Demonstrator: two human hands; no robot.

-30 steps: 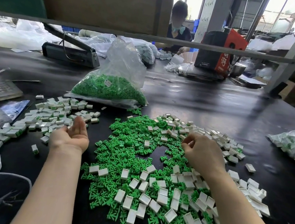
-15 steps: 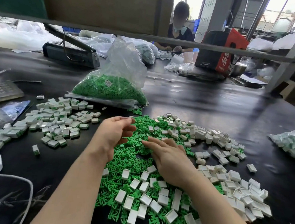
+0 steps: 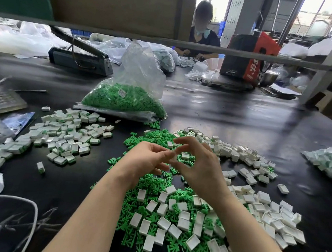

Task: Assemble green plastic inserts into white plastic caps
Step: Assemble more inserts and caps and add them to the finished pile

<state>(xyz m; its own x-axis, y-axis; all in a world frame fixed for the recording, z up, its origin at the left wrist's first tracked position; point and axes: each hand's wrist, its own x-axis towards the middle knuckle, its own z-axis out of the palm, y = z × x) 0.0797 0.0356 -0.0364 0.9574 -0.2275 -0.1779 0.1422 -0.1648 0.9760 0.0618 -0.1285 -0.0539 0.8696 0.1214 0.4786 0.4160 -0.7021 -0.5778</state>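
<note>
Our left hand (image 3: 146, 160) and right hand (image 3: 199, 167) met above the green inserts (image 3: 151, 187). Fingers (image 3: 182, 141) curled. We could not tell whether they grasped anything.

Daylight is admitted through far windows (image 3: 319, 16), overexposed. Glare is thrown across the black table (image 3: 232, 115). Fingertips are motion-blurred; edges are bent by wide-angle distortion.

A small factory assembly workshop is indicated: loose parts (image 3: 173, 217) are heaped on a long black bench (image 3: 232, 119), bulk bags (image 3: 127, 94) are stacked about, and another worker (image 3: 201, 32) is seated opposite.
</note>
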